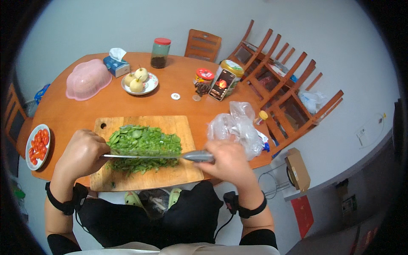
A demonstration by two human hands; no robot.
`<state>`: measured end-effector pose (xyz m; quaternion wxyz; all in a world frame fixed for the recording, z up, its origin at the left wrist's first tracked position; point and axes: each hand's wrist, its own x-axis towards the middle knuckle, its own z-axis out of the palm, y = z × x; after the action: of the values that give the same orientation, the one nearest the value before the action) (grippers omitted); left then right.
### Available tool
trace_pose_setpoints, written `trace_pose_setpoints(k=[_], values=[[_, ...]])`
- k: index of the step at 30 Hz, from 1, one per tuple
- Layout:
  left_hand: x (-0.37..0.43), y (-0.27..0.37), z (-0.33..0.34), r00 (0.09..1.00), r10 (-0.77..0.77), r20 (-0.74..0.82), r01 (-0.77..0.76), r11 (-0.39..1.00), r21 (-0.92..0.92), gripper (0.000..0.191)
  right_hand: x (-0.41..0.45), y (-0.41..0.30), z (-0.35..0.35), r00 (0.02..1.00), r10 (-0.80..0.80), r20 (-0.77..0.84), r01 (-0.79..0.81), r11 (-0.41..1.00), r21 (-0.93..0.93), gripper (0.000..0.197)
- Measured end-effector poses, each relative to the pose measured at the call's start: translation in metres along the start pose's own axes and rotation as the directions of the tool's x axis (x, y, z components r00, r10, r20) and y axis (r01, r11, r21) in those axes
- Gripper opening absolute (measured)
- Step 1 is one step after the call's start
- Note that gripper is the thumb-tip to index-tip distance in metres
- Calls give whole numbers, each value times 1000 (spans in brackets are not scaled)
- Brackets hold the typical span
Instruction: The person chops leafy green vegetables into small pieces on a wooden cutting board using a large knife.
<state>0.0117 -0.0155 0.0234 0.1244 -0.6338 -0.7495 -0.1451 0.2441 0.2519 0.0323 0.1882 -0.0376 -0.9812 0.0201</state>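
Note:
A heap of chopped green leafy vegetables [140, 140] lies on a wooden cutting board [172, 122] at the table's near edge. Across the heap runs a large kitchen knife [197, 156], its blade edge-on to the view. My right hand [226, 161] is closed round its grey handle, slightly blurred. At the blade's far left end, my left hand [84, 154] is curled with its fingers pinching the tip; the fingertips are mostly hidden. Small green bits cling to the board below the heap.
Left of the board is an oval dish [28, 156] of small red tomatoes. Clear plastic bags [244, 134] lie to the right. Behind stand a plate [153, 84] of pears, a pink basket [89, 79], a tissue pack [118, 68], a jar [160, 52], a phone [222, 85] and stacked chairs [283, 86].

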Motion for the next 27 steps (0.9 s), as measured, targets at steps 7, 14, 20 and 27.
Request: trace_pose_setpoints(k=[7,14,20,27], values=[[18,6,1,998,59,2,-59,994,90,14,-13,-8,38,977,-73,200,6,949,316,23],[27,36,-35,974,51,-220,-14,986,168,44,-34,-24,56,995,103,7,-98,923,371,23],[-15,28,-21,915,-23,-403,-18,995,-98,57,-65,-24,60,888,436,149,-437,696,569,18],[-78,17,62,824,-423,-377,225,855,-468,37,-58,-25,58,746,576,333,-488,133,863,21]])
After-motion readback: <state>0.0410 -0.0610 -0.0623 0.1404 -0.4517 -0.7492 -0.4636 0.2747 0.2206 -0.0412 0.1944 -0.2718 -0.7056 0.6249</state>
